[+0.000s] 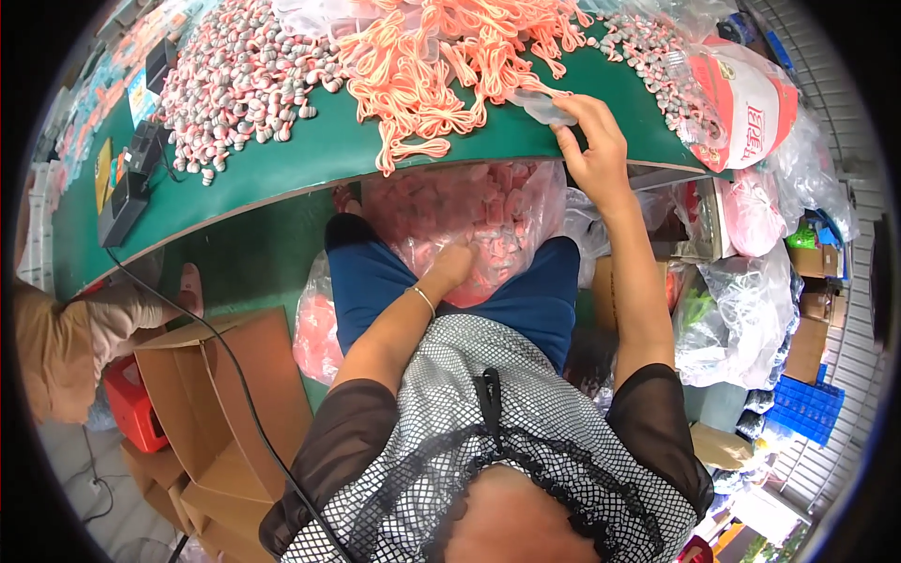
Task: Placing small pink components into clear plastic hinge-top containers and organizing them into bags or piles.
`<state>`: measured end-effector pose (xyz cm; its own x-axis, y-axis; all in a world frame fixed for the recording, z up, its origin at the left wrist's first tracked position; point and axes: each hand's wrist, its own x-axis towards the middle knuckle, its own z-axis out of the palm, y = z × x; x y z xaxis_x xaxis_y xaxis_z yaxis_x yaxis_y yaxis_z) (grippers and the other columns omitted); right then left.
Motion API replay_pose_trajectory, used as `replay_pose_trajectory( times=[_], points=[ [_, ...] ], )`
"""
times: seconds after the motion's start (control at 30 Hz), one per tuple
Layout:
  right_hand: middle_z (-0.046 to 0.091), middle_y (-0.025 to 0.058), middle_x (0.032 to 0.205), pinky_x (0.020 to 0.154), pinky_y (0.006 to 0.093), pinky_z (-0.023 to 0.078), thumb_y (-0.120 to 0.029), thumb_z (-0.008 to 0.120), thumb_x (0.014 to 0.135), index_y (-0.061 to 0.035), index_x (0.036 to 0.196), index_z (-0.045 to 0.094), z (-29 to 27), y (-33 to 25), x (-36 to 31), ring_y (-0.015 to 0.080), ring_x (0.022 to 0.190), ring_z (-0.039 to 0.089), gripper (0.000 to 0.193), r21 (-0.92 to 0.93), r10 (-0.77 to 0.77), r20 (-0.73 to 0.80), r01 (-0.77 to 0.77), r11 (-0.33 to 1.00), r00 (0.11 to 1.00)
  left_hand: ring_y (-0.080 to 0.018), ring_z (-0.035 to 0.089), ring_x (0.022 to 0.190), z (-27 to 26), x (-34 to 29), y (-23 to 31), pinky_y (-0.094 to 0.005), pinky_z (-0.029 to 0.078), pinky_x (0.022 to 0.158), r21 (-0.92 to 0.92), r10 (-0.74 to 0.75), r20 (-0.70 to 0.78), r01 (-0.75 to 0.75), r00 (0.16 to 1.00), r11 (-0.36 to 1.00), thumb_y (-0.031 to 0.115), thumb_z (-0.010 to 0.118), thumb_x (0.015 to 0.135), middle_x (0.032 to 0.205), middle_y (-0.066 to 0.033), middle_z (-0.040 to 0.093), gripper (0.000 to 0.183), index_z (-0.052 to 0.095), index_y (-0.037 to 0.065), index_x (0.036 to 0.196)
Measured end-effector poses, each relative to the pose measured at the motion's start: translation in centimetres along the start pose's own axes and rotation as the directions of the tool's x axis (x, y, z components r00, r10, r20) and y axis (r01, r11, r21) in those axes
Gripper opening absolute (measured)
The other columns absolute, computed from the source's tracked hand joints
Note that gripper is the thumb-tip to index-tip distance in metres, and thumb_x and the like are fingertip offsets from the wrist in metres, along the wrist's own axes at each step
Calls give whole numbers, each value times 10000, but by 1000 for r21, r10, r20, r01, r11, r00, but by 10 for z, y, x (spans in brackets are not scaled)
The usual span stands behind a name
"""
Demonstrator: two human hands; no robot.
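Observation:
My right hand [597, 150] reaches over the green table's front edge. Its thumb and fingers close on a rounded, translucent plastic piece [542, 106], which lies beside a heap of orange looped cords [413, 84]. My left hand [452, 264] is low between my knees, at a large clear plastic bag [399, 211] full of pink and red small pieces [507, 202]. Its fingers look curled against the bag's contents. Whatever they grip, if anything, is hidden.
Grey-and-pink striped beads [239, 80] are piled left on the green table [272, 174], with more at right beside a red-and-white bag [746, 103]. A black cable [249, 385] runs past an open cardboard box [221, 375]. Another person's leg [113, 324] is at left.

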<state>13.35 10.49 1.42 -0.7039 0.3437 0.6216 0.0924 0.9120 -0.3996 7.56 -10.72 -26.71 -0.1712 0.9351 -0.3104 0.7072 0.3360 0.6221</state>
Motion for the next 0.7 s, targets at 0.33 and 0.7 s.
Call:
replay_pose_trajectory(
  times=[0.33,0.7],
  points=[
    [614,139,989,827,414,490,53,632,737,-24,1005,648,4,-22,-64,328,927,602,279,-128,2,-180,-25,992,984,-352,672,915,21,3,-18,-402,535,805,-240,-111,109,135,988,961,126,635,789,1010,-196,691,284,673,40,1057],
    [706,183,964,835,459,524,-212,632,795,-71,1021,697,136,7,-254,351,890,676,274,-582,595,737,-145,800,320,-152,620,733,39,9,-29,-289,511,652,-496,-243,307,372,920,784,98,640,812,879,-76,683,304,669,25,1106]
  ],
)
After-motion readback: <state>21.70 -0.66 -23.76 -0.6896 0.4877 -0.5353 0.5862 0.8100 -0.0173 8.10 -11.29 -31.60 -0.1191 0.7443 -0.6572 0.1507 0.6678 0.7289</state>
